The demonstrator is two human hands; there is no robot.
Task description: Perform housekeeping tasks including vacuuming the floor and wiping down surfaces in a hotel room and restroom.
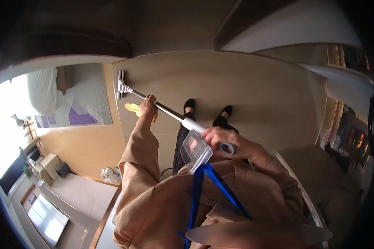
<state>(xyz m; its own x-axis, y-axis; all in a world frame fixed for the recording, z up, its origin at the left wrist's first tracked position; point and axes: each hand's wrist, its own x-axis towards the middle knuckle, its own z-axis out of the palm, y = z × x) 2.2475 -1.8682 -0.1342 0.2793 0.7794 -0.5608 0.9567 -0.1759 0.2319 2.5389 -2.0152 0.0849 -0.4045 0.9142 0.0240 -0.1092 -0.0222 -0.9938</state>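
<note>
A vacuum cleaner's metal wand [170,111] runs slantwise across the view in front of my body. My left hand [148,106] is wrapped around its lower part. Farther along, the white and grey floor nozzle [121,87] rests on the tiled floor, close to the wooden floor's edge. My right hand [221,140] grips the white upper section [193,125], near a hollow grey end [227,148] that faces up. Something yellow and soft, perhaps a cloth [132,108], shows partly behind my left hand. A clear badge holder [195,151] hangs on a blue lanyard beside my right hand.
Beige floor tiles [268,93] lie around my black shoes [189,105]. On the left are a wooden floor [81,146], a grey and purple mat [90,105] and white footwear [109,175]. Dark wall edges [219,39] stand ahead. A pale-edged surface [302,190] is at lower right.
</note>
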